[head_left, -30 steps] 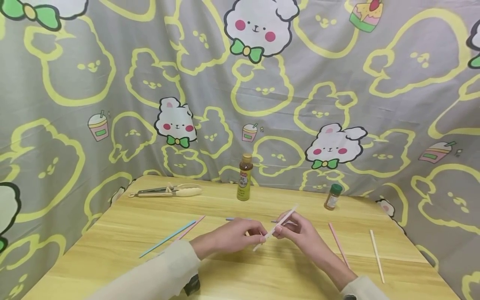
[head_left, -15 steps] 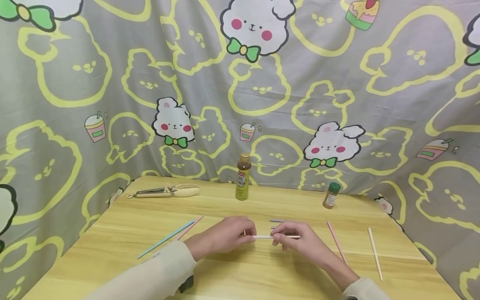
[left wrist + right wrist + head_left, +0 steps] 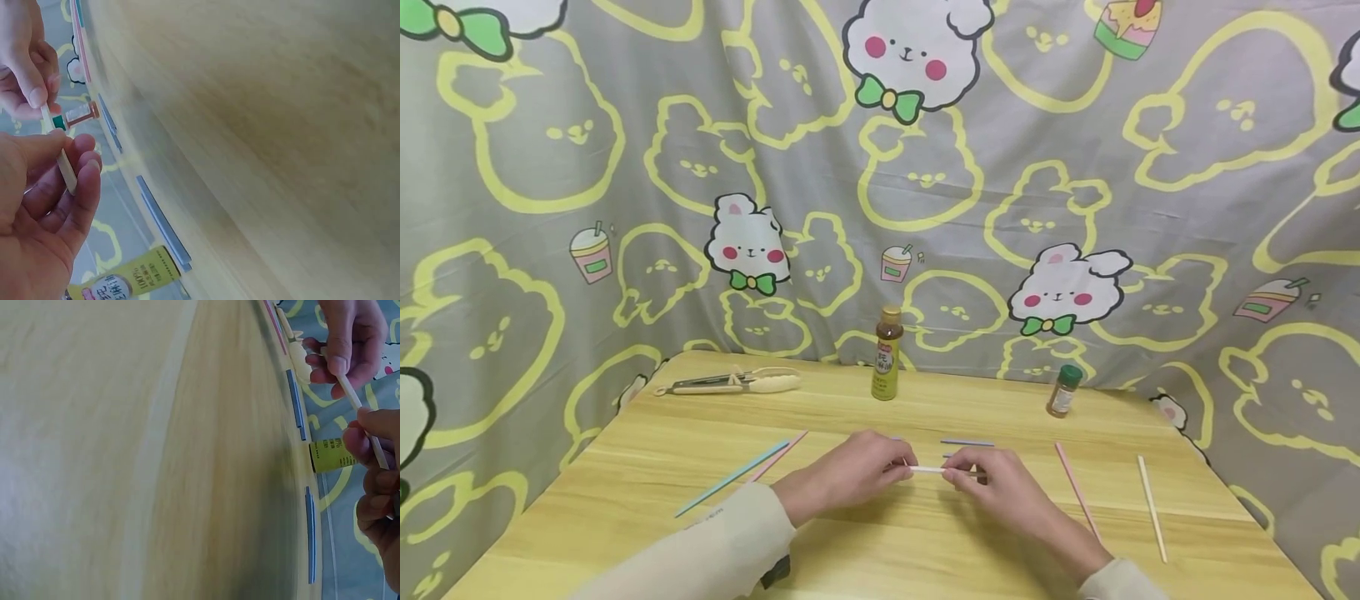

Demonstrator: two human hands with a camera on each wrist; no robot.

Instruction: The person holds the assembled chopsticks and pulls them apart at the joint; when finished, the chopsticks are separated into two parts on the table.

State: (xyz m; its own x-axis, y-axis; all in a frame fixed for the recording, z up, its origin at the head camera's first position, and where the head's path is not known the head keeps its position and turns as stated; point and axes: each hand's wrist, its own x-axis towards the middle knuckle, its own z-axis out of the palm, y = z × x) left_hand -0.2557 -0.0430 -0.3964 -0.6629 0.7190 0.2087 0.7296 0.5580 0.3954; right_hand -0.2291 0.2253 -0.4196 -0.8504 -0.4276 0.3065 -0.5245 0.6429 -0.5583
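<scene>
Evidently lifted above the table, one pale stick spans left hand and right hand; fingers of both pinch it narrowly, presumably for steadiness. Blue sticks lie beyond, perhaps keeping working space free.

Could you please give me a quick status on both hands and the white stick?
Left hand and right hand pinching the white stick between them. Stick held up off the table. Nothing visibly blocking; blue sticks lie beyond the hands.

Smooth wood-grain table, creased cloth backdrop, glossy bottle, smooth matt stick
</scene>
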